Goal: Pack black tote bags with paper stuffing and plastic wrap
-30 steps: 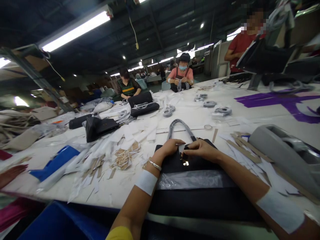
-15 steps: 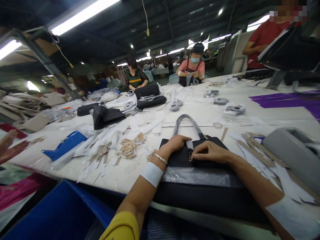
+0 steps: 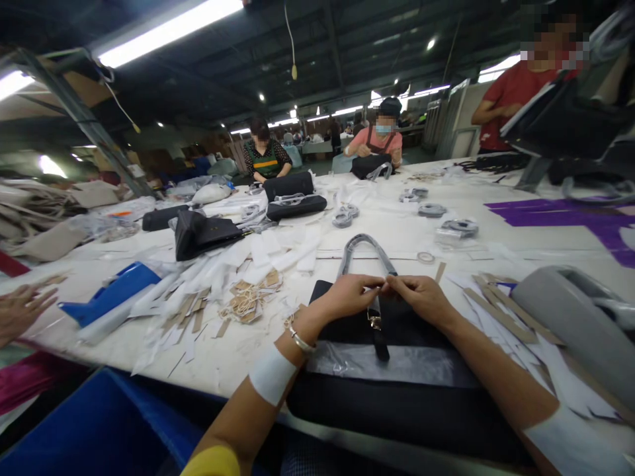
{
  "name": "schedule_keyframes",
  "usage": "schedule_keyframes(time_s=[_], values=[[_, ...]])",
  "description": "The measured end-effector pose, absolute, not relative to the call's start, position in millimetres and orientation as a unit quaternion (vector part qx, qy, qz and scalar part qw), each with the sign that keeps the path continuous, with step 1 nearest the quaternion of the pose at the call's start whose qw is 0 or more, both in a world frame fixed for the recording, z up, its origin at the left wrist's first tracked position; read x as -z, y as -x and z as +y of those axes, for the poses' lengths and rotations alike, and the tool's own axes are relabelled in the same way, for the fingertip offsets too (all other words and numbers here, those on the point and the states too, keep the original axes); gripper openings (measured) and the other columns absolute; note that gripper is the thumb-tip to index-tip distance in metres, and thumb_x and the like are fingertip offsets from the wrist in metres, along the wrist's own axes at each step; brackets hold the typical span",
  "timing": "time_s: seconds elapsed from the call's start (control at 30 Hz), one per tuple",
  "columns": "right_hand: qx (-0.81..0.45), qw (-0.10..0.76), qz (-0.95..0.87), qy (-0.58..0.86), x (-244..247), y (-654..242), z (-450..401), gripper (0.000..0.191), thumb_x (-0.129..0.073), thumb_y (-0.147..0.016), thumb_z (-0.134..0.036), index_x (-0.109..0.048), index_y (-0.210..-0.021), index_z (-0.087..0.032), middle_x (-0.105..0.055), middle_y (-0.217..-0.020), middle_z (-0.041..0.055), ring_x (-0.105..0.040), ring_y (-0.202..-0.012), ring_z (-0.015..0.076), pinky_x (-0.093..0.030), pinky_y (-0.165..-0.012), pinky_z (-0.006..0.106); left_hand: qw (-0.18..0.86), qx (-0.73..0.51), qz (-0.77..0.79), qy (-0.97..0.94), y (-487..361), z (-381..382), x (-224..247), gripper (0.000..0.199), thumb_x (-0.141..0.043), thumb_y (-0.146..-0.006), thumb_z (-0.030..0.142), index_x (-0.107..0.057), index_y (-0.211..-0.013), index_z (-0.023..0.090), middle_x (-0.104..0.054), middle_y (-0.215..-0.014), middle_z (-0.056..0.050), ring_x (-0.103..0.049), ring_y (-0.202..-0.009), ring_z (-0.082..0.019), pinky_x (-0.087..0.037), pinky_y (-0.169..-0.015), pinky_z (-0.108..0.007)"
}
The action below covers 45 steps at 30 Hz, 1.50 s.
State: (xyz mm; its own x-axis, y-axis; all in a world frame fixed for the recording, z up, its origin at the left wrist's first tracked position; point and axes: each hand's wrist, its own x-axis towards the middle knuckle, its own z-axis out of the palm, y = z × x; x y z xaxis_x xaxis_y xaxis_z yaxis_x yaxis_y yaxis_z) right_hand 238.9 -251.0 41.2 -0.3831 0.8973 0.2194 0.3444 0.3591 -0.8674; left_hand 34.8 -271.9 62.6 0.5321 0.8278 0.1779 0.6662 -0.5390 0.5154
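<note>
A black bag (image 3: 397, 403) lies flat at the table's near edge, a band of clear plastic film (image 3: 387, 362) across it. Its grey wrapped handle (image 3: 364, 243) arches away from me. A black strap with a gold-coloured clasp (image 3: 375, 321) hangs down the bag's front, below my fingers. My left hand (image 3: 352, 295) is closed in a pinch over the upper part of the bag. Fingertip to fingertip with it, my right hand (image 3: 419, 297) pinches too, beside the handle's right base. What lies between the fingertips is too small to make out.
Left of the bag are tags with string (image 3: 251, 297), white paper strips and a blue holder (image 3: 112, 294). A grey tape dispenser (image 3: 570, 324) stands right. Coiled grey straps (image 3: 459, 228) and black bags (image 3: 206, 235) lie farther back. Another person's hand (image 3: 24, 314) is at far left.
Both hands have drawn together at the handle's base, the right one moving up off the clasp. The strap and clasp now show uncovered. The view has shifted slightly.
</note>
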Motion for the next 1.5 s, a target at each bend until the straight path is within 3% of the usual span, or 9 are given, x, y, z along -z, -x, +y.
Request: schedule_keyframes(time_s=[0.1,0.2,0.27,0.6,0.83,1.07,1.2,1.33,1.5], values=[[-0.346,0.364,-0.753,0.425,-42.4,-239.5,-251.4,0.05,-0.05,-0.09,-0.06,-0.074,-0.072,-0.02,-0.072,-0.071,0.0031,-0.065,-0.068,0.0192,-0.049,-0.068,0.029,0.181,-0.135,0.411,-0.883,-35.3,-299.4,-55.1,0.055,-0.048,-0.096,0.044,-0.041,-0.144,0.018,-0.058,-0.134,-0.011,-0.058,-0.119,-0.025,-0.046,-0.1,-0.037],[-0.302,0.324,-0.794,0.416,-39.3,-239.6,-249.4,0.048,-0.047,-0.092,-0.057,-0.073,-0.071,-0.022,-0.073,-0.074,0.0016,-0.066,-0.071,0.0192,-0.048,-0.072,0.029,0.126,-0.126,0.407,-0.896,-38.1,-314.4,-34.8,0.05,-0.038,-0.1,0.043,-0.04,-0.144,0.019,-0.041,-0.15,-0.009,-0.034,-0.141,-0.024,-0.029,-0.117,-0.041],[-0.281,0.293,-0.816,0.411,-36.0,-238.7,-247.1,0.048,-0.045,-0.093,-0.056,-0.073,-0.072,-0.023,-0.073,-0.074,0.0013,-0.066,-0.071,0.0194,-0.047,-0.072,0.029,0.106,-0.141,0.409,-0.895,-40.9,-316.0,-25.7,0.047,-0.038,-0.101,0.041,-0.043,-0.143,0.02,-0.04,-0.151,-0.007,-0.031,-0.143,-0.021,-0.025,-0.119,-0.039],[-0.221,0.184,-0.898,0.334,-47.4,-259.9,-289.0,0.029,-0.047,-0.094,-0.039,-0.072,-0.099,-0.026,-0.072,-0.097,0.0061,-0.065,-0.09,0.0248,-0.049,-0.083,0.036,0.148,-0.137,0.492,-0.847,-18.6,-347.6,-62.9,0.033,-0.042,-0.099,0.041,-0.065,-0.117,0.026,-0.067,-0.117,-0.002,-0.061,-0.108,-0.019,-0.048,-0.097,-0.03],[-0.162,0.079,-0.897,0.404,-52.6,-293.5,-333.1,0.022,-0.059,-0.085,-0.036,-0.067,-0.102,-0.026,-0.068,-0.098,0.0075,-0.063,-0.092,0.0291,-0.047,-0.077,0.038,0.095,-0.024,0.512,-0.853,-5.2,-373.3,-68.7,0.033,-0.063,-0.087,0.046,-0.065,-0.111,0.023,-0.066,-0.106,-0.006,-0.061,-0.1,-0.025,-0.048,-0.084,-0.032],[-0.238,-0.03,-0.902,0.359,-86.7,-283.4,-320.0,0.021,-0.066,-0.077,-0.042,-0.065,-0.082,-0.021,-0.066,-0.084,0.0039,-0.061,-0.077,0.0239,-0.039,-0.065,0.03,0.247,0.011,0.459,-0.853,-2.1,-352.8,-85.9,0.043,-0.072,-0.075,0.055,-0.066,-0.1,0.02,-0.067,-0.09,-0.001,-0.061,-0.08,-0.018,-0.04,-0.065,-0.023],[-0.331,-0.025,-0.885,0.326,-96.0,-287.7,-318.3,0.029,-0.063,-0.08,-0.049,-0.062,-0.082,-0.02,-0.063,-0.079,0.0014,-0.058,-0.072,0.0203,-0.039,-0.062,0.027,0.326,-0.017,0.411,-0.851,6.5,-355.3,-95.4,0.037,-0.071,-0.079,0.048,-0.067,-0.099,0.017,-0.067,-0.092,-0.001,-0.061,-0.083,-0.016,-0.041,-0.069,-0.022],[-0.403,0.055,-0.835,0.371,-88.6,-290.1,-315.9,0.039,-0.058,-0.084,-0.056,-0.062,-0.101,-0.021,-0.062,-0.073,-0.0006,-0.056,-0.065,0.0178,-0.038,-0.056,0.026,0.357,-0.121,0.449,-0.811,6.7,-360.2,-91.3,0.036,-0.065,-0.085,0.044,-0.064,-0.109,0.018,-0.069,-0.094,-0.002,-0.062,-0.082,-0.016,-0.045,-0.071,-0.023],[-0.236,0.204,-0.83,0.463,-69.3,-280.9,-323.2,0.035,-0.058,-0.087,-0.048,-0.062,-0.109,-0.021,-0.068,-0.088,0.0049,-0.064,-0.079,0.0228,-0.049,-0.07,0.033,0.245,-0.22,0.511,-0.794,-0.5,-362.6,-69.0,0.041,-0.067,-0.084,0.033,-0.061,-0.123,0.025,-0.067,-0.116,-0.002,-0.062,-0.1,-0.019,-0.047,-0.091,-0.028]])
